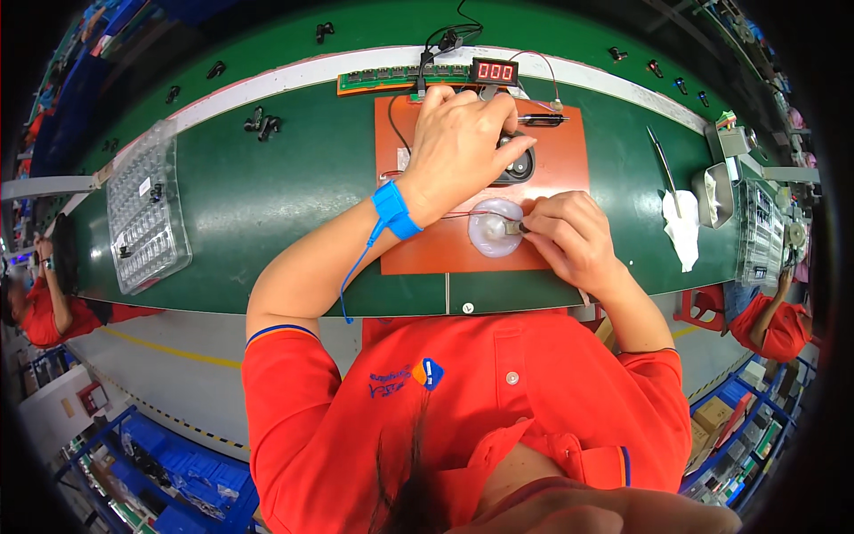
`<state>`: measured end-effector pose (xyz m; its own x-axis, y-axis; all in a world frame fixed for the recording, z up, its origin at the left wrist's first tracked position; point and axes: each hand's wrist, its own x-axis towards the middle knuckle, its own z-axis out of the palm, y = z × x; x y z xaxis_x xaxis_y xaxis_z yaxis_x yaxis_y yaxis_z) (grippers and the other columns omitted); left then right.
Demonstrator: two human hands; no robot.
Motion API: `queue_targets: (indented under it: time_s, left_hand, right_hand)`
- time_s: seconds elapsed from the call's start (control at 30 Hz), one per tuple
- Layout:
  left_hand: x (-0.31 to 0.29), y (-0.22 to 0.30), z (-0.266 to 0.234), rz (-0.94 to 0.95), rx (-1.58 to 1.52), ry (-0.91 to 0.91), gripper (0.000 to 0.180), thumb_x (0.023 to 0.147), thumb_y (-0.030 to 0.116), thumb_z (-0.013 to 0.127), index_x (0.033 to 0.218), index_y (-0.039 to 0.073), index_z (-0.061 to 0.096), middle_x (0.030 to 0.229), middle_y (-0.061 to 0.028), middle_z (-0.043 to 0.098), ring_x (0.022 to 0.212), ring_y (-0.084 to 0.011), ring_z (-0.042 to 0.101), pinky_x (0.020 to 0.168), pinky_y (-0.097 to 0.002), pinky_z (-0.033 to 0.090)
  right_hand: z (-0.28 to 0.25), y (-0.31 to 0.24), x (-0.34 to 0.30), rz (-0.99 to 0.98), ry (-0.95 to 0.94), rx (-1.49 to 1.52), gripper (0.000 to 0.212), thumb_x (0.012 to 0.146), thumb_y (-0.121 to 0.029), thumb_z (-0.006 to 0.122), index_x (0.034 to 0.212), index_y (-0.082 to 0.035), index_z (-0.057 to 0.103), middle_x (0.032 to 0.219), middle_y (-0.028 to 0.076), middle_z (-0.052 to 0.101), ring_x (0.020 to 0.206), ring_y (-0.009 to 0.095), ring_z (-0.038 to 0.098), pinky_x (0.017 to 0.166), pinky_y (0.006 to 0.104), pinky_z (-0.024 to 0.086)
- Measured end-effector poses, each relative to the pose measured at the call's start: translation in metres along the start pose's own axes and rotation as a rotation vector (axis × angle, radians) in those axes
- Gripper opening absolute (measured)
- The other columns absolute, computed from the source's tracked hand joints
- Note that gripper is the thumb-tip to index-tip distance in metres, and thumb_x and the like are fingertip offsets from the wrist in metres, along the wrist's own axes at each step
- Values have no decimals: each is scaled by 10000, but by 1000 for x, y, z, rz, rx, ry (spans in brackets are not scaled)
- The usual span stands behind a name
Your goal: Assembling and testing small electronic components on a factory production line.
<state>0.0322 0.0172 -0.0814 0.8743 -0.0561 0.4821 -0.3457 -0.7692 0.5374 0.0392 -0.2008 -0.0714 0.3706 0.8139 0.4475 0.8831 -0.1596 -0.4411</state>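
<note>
My left hand (463,138) reaches over the orange mat (422,254), with a blue wrist strap (391,210) behind it. Its index finger and thumb bend around the far edge of a small black case (516,169); the hand hides part of the case. My right hand (574,233) is closed in a pinch on a small dark and silver piece (522,228). That piece lies against a whitish round dish (487,240) on the mat. Thin red and black wires (458,214) run to the dish from the left.
A red digit display (495,72) and a green circuit strip (374,80) stand behind the mat, beside a black pen (543,119). Clear plastic trays (147,222) lie far left. Tweezers (663,160) rest on white cloth (681,236) at right, near a metal box (713,196).
</note>
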Motion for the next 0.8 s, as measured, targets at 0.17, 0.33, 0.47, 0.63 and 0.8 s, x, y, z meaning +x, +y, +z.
queue_targets:
  time_s: [0.17, 0.33, 0.47, 0.63, 0.8]
  left_hand:
    - [13, -1, -12, -80, -56, 5, 240, 809, 276, 767, 768, 87, 626, 684, -19, 647, 676, -188, 609, 715, -347, 431]
    - [42, -73, -52, -271, -302, 298, 254, 826, 272, 773, 840, 45, 658, 734, -67, 667, 638, -150, 626, 558, -273, 476]
    - [58, -153, -73, -324, 30, 317, 217, 847, 229, 727, 968, 50, 706, 892, -99, 698, 761, -216, 668, 681, -332, 538]
    - [62, -196, -77, -10, 443, 155, 232, 845, 191, 704, 1036, 60, 709, 996, -127, 698, 908, -305, 673, 808, -389, 543]
    - [66, -202, -76, -204, 538, -53, 255, 822, 163, 730, 1056, 66, 702, 956, -114, 706, 900, -280, 683, 831, -354, 541]
  right_hand:
    - [-7, 29, 12, -47, 4, 151, 174, 792, -36, 727, 930, -19, 623, 917, 106, 650, 814, 271, 623, 755, 349, 501]
    - [-36, 154, 58, 413, 339, -157, 196, 874, -163, 703, 991, -25, 628, 887, 67, 630, 766, 173, 587, 723, 291, 481]
    - [-41, 196, 71, 463, 401, -353, 203, 870, -172, 703, 995, -30, 629, 890, 59, 623, 747, 161, 572, 690, 297, 473]
    - [-15, 103, 72, 217, 256, 48, 234, 827, -196, 739, 964, -44, 624, 862, 84, 600, 744, 214, 577, 681, 328, 475]
    - [6, 37, 58, 107, 77, 49, 274, 786, -190, 759, 959, -49, 599, 861, 89, 583, 770, 270, 574, 710, 362, 474]
